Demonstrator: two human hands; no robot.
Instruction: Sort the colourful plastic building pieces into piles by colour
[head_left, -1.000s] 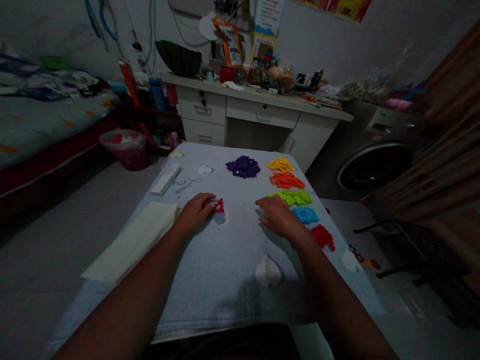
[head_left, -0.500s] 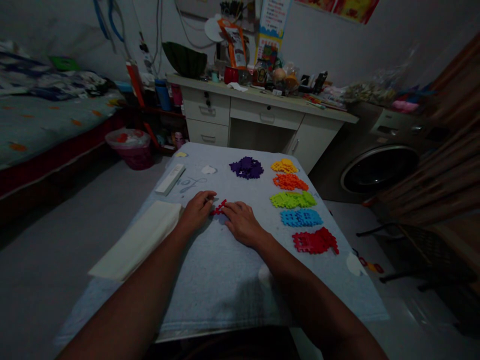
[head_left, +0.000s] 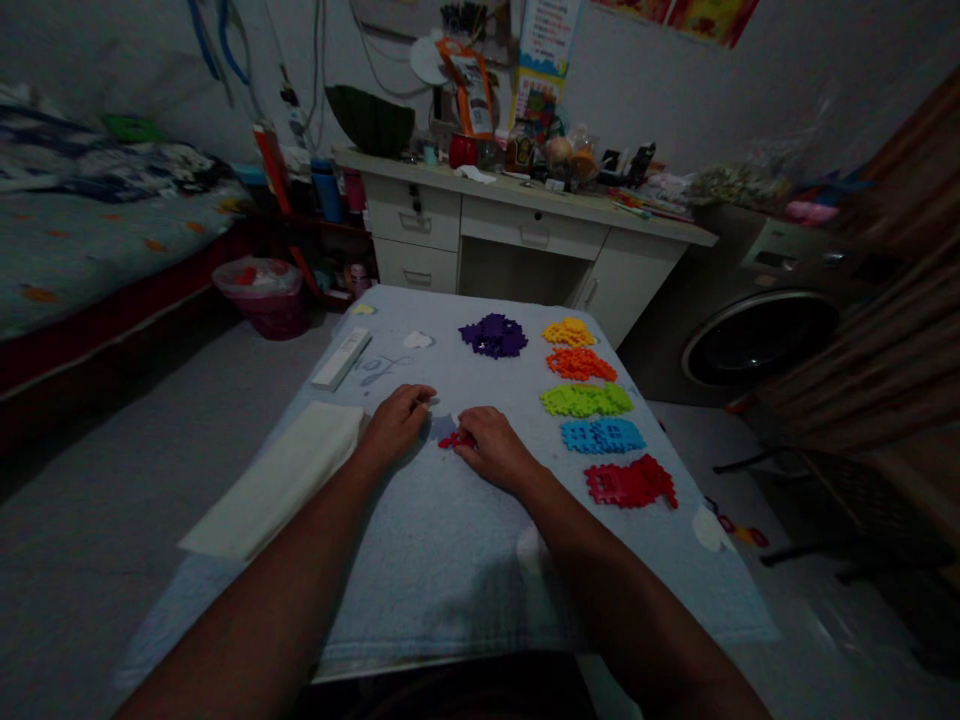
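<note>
A small red interlocking plastic piece (head_left: 448, 440) is near the middle of the cloth-covered table, partly hidden under the fingertips of my right hand (head_left: 491, 447). That hand is closed on it, thumb and fingers pinched together. Across a narrow gap to the left, my left hand (head_left: 396, 422) hovers low over the cloth with loosely bent, parted fingers; no object shows in it. Right of my hands lie sorted piles of similar pieces: red (head_left: 630, 482), blue (head_left: 602, 435), lime green (head_left: 586, 399), orange (head_left: 580, 363) and yellow (head_left: 568, 332). Farther back sits a purple pile (head_left: 493, 336).
A folded cream cloth (head_left: 281, 480) lies beside my left forearm, with a long white box (head_left: 342, 358) beyond it. Behind the table stands a cluttered white desk (head_left: 416, 215). A washing machine (head_left: 720, 290) is at right, a pink bin (head_left: 262, 300) at left.
The red piece, earlier between both hands, has shifted slightly right and nearer with my right hand. My right fingers have curled in, and the gap between the hands has widened.
</note>
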